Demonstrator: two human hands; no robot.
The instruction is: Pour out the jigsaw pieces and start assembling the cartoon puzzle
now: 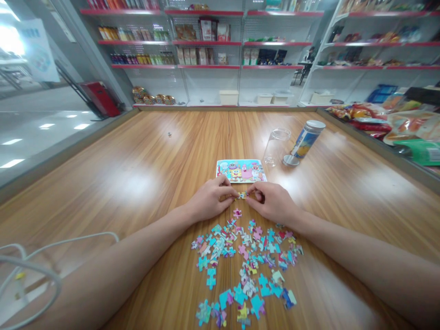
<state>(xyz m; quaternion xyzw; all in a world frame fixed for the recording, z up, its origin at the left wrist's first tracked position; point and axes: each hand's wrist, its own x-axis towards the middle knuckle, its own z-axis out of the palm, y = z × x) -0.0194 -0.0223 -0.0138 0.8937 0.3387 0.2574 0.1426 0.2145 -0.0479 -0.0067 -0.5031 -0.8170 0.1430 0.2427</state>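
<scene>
Puzzle pieces (242, 195) were pinched by the left hand (210, 198) and right hand (275, 200). Seemingly light and stiff, they were best held edgewise.

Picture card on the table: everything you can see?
The picture card is a thin, white-edged rectangle, perhaps cardboard, printed with colourful cartoon characters on turquoise. It lies flat, picture up, on the wooden table. The left hand hides its near left corner; whether they touch can't be told.

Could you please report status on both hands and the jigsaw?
Left hand, right hand pinching yellow jigsaw bit. Loose jigsaw pieces scattered nearer the body. Picture card just beyond; no visible obstruction.
</scene>
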